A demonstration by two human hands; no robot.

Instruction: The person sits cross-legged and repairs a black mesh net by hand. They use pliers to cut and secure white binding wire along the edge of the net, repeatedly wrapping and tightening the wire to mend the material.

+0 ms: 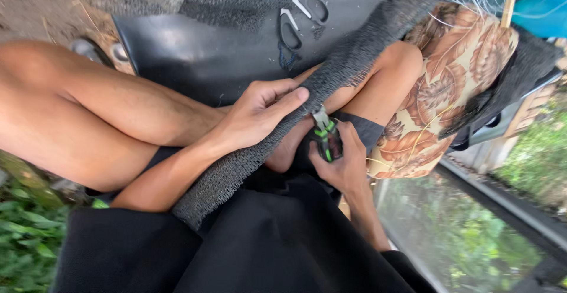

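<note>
The left hand [260,113] lies flat, fingers pressed together on a long roll of dark mesh netting [283,130] slanting across the lap. Just right, the right hand [342,160] grips green-handled pliers [325,136], nose touching the roll's edge; the fastening looks barely begun, perhaps.

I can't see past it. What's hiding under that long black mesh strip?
Under the black mesh strip the person's bare leg and dark shorts show. The left hand presses on top. The right hand holds pliers at its edge; their tip is covered.
</note>
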